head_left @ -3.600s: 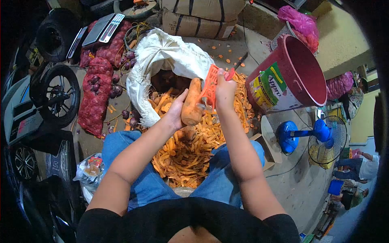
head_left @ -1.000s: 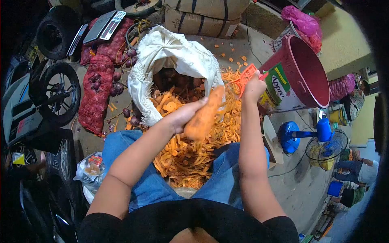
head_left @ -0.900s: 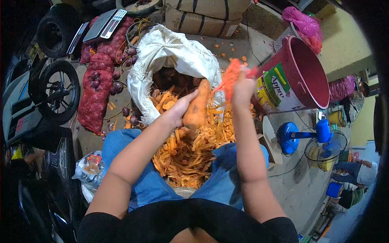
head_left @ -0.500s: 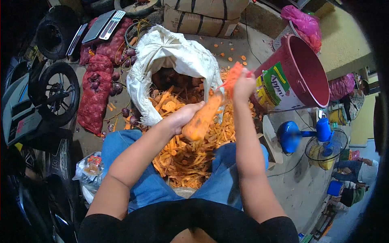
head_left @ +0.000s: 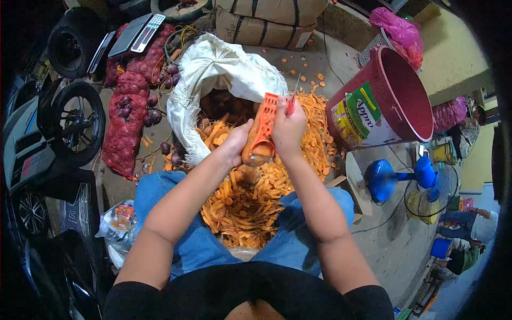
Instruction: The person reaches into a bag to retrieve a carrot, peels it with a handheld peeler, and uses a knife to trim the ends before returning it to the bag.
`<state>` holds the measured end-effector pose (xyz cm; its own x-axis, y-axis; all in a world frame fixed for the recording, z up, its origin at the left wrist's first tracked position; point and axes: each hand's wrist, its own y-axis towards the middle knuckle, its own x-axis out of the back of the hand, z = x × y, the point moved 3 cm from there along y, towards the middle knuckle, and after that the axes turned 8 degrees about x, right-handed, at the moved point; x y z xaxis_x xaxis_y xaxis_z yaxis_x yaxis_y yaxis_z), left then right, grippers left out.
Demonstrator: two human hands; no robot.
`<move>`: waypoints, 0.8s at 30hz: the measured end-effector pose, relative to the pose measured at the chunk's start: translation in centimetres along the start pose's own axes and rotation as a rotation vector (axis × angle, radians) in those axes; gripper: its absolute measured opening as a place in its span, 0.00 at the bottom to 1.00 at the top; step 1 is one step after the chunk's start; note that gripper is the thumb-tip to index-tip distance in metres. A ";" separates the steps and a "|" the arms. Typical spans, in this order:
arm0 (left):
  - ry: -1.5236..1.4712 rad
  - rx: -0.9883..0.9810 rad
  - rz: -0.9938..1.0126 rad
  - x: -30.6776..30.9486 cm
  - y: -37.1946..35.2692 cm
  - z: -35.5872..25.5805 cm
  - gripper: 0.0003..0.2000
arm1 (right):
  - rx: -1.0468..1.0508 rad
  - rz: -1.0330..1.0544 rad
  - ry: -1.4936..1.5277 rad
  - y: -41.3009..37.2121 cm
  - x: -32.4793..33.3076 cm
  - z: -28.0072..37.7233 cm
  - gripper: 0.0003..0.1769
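Observation:
My left hand [head_left: 237,145] is closed around a carrot [head_left: 249,148], which is partly hidden behind the tool over it. In my right hand [head_left: 289,128] is an orange plastic peeler [head_left: 264,118] with a slotted, perforated body, resting along the carrot. A small knife with a red handle [head_left: 290,105] is also gripped in that hand, its thin blade pointing away from me. Beneath both hands lies a large heap of carrot peelings and cut ends [head_left: 240,213]. A white woven sack [head_left: 229,64] lies open just beyond, with carrots inside its dark mouth.
To the right a tilted maroon bucket [head_left: 341,101] lies near a blue fan [head_left: 381,180]. Red mesh bags of onions [head_left: 125,138] and a scale [head_left: 130,37] are at the left. Cardboard boxes [head_left: 261,32] stand behind the sack. People [head_left: 469,226] appear at the far right.
My right hand has drawn the peeler back toward me, from beyond the carrot's far end to along its near part. The carrot's near end has swung slightly away from me.

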<state>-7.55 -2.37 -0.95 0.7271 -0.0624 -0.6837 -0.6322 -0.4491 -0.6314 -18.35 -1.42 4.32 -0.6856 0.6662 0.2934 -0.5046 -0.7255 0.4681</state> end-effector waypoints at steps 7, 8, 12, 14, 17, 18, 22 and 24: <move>0.424 0.222 0.149 -2.3 -3.3 1.6 0.21 | -0.328 -0.402 -0.151 5.7 6.5 -8.1 0.14; 0.435 0.226 0.147 -2.5 -3.4 1.4 0.21 | -0.486 -0.403 -0.120 5.8 6.9 -8.3 0.14; 0.208 0.140 0.097 -0.6 -1.0 0.2 0.20 | -0.288 -0.322 0.343 4.0 3.6 -0.9 0.12; 0.112 0.114 0.117 -0.4 -0.3 0.1 0.19 | -0.098 -0.117 0.308 1.9 1.2 -0.5 0.11; -0.025 0.080 0.140 -0.3 0.3 -0.1 0.19 | -0.073 0.055 0.159 -0.2 0.1 1.2 0.10; -0.018 0.035 0.106 -0.3 0.3 -0.1 0.19 | -0.065 0.109 0.091 -0.4 0.0 1.9 0.10; 0.365 0.186 0.116 -1.0 -1.6 0.1 0.20 | -0.149 -0.070 -0.029 1.9 0.7 -3.3 0.13; 0.400 0.222 0.113 -2.0 -2.8 1.4 0.21 | -0.237 -0.321 -0.139 4.6 3.9 -5.2 0.14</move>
<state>-7.62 0.27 1.62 0.6692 -0.4576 -0.5855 -0.7233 -0.2206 -0.6543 -26.08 -3.06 3.32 -0.4053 0.8700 0.2809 -0.7989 -0.4864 0.3537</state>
